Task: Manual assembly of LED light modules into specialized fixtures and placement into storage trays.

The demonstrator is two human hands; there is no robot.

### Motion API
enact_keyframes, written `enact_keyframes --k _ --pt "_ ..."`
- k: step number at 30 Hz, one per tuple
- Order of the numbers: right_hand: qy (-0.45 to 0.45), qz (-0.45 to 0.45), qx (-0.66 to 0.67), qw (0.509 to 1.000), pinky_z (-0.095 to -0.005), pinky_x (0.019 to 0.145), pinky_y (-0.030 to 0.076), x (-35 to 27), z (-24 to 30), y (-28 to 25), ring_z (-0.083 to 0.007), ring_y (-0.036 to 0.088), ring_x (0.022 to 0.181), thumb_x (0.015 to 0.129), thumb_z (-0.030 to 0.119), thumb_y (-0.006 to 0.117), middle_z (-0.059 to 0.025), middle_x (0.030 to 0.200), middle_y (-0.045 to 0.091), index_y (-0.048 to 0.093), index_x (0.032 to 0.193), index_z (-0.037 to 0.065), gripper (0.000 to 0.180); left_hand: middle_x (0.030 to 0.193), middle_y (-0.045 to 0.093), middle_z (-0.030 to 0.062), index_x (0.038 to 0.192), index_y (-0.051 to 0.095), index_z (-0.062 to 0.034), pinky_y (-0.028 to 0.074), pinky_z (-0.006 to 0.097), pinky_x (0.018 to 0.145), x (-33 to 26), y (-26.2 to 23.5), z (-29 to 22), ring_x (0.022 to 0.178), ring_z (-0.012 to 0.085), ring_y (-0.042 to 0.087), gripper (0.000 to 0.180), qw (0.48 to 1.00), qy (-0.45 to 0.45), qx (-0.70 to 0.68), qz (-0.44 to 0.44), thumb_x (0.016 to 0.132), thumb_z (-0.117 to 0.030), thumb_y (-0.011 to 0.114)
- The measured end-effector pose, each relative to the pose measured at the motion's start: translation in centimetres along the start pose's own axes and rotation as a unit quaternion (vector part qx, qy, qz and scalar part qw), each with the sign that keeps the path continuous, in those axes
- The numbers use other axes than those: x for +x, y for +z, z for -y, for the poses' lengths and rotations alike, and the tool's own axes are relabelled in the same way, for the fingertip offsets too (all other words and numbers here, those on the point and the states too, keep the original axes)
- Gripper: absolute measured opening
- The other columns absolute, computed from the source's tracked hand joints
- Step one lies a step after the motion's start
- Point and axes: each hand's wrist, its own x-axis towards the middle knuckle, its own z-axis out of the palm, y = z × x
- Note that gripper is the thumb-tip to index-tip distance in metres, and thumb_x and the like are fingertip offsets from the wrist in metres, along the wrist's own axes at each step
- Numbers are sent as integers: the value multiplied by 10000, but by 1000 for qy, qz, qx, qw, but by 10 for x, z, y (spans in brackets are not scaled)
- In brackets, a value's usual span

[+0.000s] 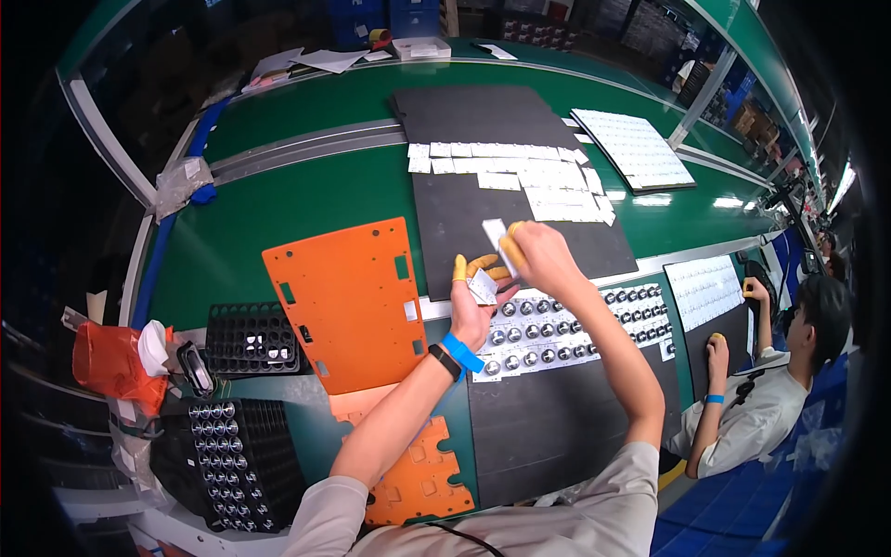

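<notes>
My left hand (471,306), palm up with yellow finger covers, holds a small white square plate (483,287) on its fingers. My right hand (538,252) is just above and to the right, its fingers closed on a narrow white strip (494,228) that tilts up to the left. Beyond both hands, a black foam board (455,218) bears rows of white square plates (563,176). Below the hands, white sheets carry rows of round, shiny dark parts (531,356) and lie on another black board (557,436).
On the left stand an orange board (357,316), a lower orange plate (427,473), a black pocket tray (232,325) and a black tray of round parts (218,455). A white-plate panel (636,148) lies far right. A co-worker (780,390) works at the right.
</notes>
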Motion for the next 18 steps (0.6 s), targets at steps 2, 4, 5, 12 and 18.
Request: enact_keyframes --k 2,4,5,12,18 --pt "-85 17 21 996 -486 751 502 -13 12 0 -392 623 808 883 172 647 -179 813 625 601 854 12 169 1278 665 105 1317 582 -47 522 454 992 -3 2 0 1168 274 646 755 999 -8 -20 -37 1022 -681 300" --pt "-130 52 22 990 -484 747 500 -18 25 -1 -384 621 808 874 169 656 -162 810 626 610 856 16 161 1282 671 72 1318 605 -85 499 422 1001 -3 -3 -2 1152 253 651 740 999 -14 -34 -24 1020 -687 294" --pt "-130 53 22 990 -484 747 500 -20 26 0 -384 621 808 874 169 656 -162 810 626 610 856 16 161 1282 671 72 1318 605 -85 499 422 1001 -1 -6 -1 1152 253 651 740 999 -15 -36 -25 1020 -687 294" --pt "-95 36 32 994 -487 722 500 -2 18 3 -393 632 800 905 220 658 -175 803 641 615 838 21 214 1229 681 63 1304 592 -110 544 467 963 -3 1 3 1171 240 649 560 997 -55 13 -52 1075 -523 290" --pt "152 -60 10 986 -493 692 519 77 -70 55 -393 682 774 952 351 644 -201 804 685 666 904 24 331 939 687 47 1122 683 -76 583 390 717 6 -16 7 886 214 669 465 1000 -27 15 -4 1077 -433 388"
